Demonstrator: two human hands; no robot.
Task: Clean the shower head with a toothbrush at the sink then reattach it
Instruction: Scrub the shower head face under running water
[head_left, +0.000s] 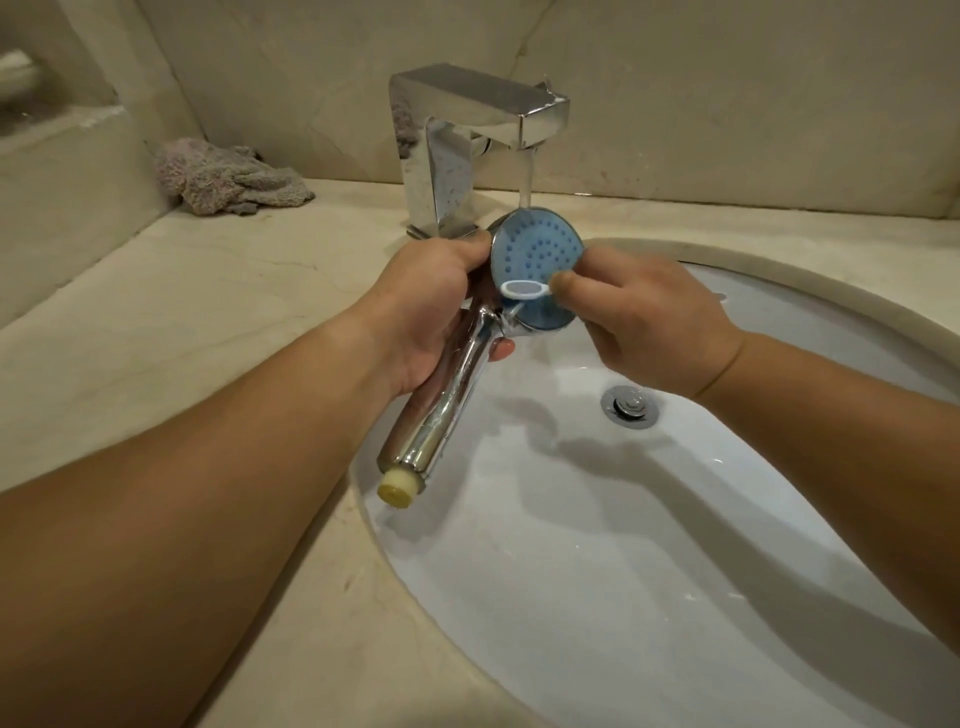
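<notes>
The person's left hand is wrapped around the neck of a chrome hand-held shower head with a round blue spray face, thumb up beside the rim of the face and fingers curled behind the handle, one fingertip showing past its right side. From that grip the shiny handle runs down and toward the person, ending in a pale yellow threaded plastic end that hangs over the near left rim of the white oval ceramic sink. Above the grip, the blue face tilts up toward the camera, over the basin.

The right hand pinches a white plastic toothbrush between thumb and fingers; only the head and a short stretch of neck stick out to the left of that pinch, lying across the lower part of the blue face. The rest of the brush is hidden inside the hand.

A thin stream of water falls from the square chrome faucet just beyond the left hand, landing on the top edge of the spray face. Below the right hand lies the chrome drain plug. Far left of the grip, a crumpled greyish-pink cloth rests on the beige stone counter.
</notes>
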